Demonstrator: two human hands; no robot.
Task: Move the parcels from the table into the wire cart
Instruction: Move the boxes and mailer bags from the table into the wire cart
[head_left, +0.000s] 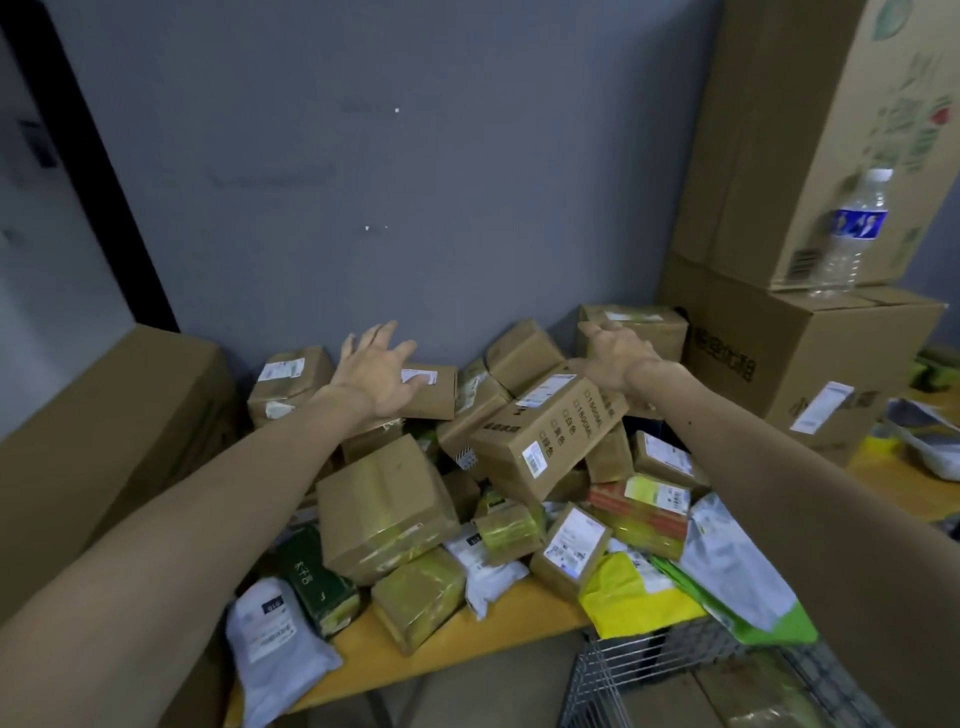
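A heap of parcels covers the yellow table (467, 644): brown cardboard boxes, grey and white mailer bags, a green box and a yellow bag. Both my arms reach out over the heap toward the wall. My left hand (371, 371) hovers with spread fingers over a small brown box with a white label (431, 389) at the back. My right hand (613, 353) is open above a long tilted carton (545, 441) and in front of a box (639, 327) against the wall. Neither hand holds anything. The wire cart (649, 670) stands at the bottom right, by the table's front edge.
Large cartons (795, 358) are stacked at the right, with a clear water bottle (852, 234) standing on the lower one. Another big carton (104, 457) stands at the left. A grey wall closes the back. A grey mailer (275, 649) hangs over the table's front left edge.
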